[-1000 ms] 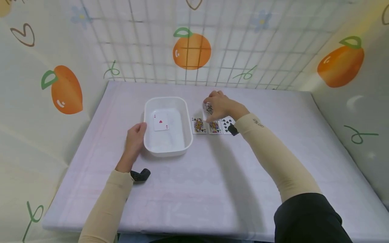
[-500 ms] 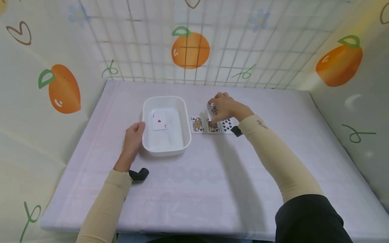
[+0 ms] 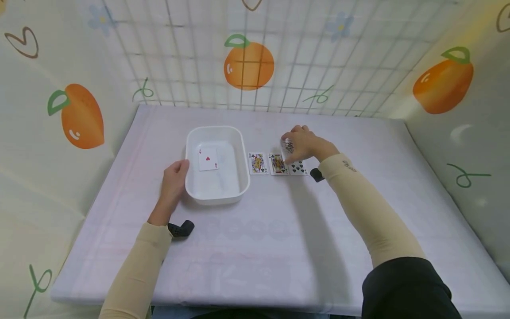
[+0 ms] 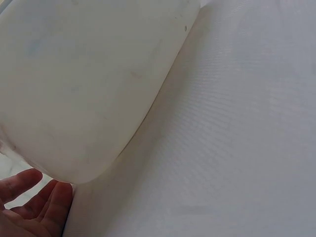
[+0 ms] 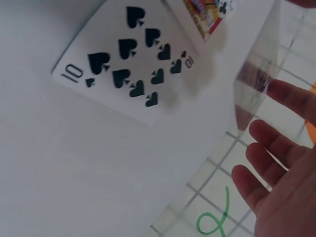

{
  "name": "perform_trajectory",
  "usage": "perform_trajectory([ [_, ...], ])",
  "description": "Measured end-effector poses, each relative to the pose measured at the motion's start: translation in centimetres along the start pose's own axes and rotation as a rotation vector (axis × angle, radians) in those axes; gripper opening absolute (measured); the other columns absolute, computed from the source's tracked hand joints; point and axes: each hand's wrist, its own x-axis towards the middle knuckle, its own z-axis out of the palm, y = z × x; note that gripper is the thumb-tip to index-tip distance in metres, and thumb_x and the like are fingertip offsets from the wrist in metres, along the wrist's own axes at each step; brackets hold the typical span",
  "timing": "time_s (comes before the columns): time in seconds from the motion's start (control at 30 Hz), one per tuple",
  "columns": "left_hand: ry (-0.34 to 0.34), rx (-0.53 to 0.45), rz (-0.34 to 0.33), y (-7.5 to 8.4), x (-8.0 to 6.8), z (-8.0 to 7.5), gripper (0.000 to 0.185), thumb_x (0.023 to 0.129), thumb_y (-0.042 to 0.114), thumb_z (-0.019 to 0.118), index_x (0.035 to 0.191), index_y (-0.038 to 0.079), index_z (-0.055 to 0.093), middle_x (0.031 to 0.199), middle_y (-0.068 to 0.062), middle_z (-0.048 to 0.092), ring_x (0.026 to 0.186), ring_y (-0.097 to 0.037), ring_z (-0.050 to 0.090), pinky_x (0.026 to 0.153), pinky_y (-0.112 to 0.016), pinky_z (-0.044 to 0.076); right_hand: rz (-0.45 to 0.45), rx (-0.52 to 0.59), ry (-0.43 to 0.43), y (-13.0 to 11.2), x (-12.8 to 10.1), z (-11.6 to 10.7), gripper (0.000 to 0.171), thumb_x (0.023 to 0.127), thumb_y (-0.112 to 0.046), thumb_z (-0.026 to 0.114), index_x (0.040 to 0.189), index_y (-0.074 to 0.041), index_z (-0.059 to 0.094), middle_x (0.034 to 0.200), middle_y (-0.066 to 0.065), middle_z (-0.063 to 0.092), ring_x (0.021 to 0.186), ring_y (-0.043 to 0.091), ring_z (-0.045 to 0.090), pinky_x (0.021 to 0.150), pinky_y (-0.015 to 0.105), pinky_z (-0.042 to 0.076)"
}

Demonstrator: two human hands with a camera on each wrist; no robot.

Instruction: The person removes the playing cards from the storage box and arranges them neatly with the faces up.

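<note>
My right hand [image 3: 306,144] pinches a playing card [image 3: 288,146] with a dark printed figure, holding it tilted above a row of cards. In the right wrist view that card [image 5: 253,81] shows as a glossy slanted sheet at the fingertips. Beneath lie a queen of clubs [image 3: 258,164], another club face card [image 3: 277,165] and a ten of spades [image 5: 126,61], partly covered by the hand in the head view. My left hand [image 3: 172,181] grips the left rim of a white plastic tub [image 3: 217,200]. Inside the tub lies an ace of hearts [image 3: 208,159].
A pale cloth covers the table [image 3: 239,257]. A white wire grid [image 3: 295,75] stands behind its back edge, and curtains printed with oranges [image 3: 83,116] hang around it. The tub stands just left of the card row.
My right hand has moved right with the card, from over the middle face card to over the ten of spades. The left hand keeps its place at the tub.
</note>
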Motion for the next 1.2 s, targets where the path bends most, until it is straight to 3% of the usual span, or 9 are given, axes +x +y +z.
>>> perform_trajectory([
  [0.67, 0.006, 0.004, -0.007, 0.0, -0.2, 0.2, 0.061, 0.1, 0.054, 0.043, 0.136, 0.006, 0.056, 0.122, -0.012, 0.062, 0.107, -0.027, 0.057, 0.095, -0.043, 0.047, 0.032, 0.005, -0.012, 2.6, -1.6, 1.6, 0.085, 0.07, -0.036, 0.081, 0.144, -0.009, 0.049, 0.144, 0.024, 0.038, 0.128, 0.043, 0.032, 0.101, 0.063, 0.034],
  [1.2, 0.001, 0.005, -0.023, 0.1, -0.2, 0.2, 0.065, 0.099, 0.058, 0.043, 0.138, 0.007, 0.055, 0.125, -0.012, 0.061, 0.11, -0.027, 0.057, 0.097, -0.044, 0.046, 0.06, 0.012, -0.015, 4.9, -2.7, 2.6, 0.085, 0.067, -0.033, 0.081, 0.142, -0.007, 0.051, 0.138, 0.026, 0.042, 0.123, 0.043, 0.035, 0.098, 0.061, 0.037],
])
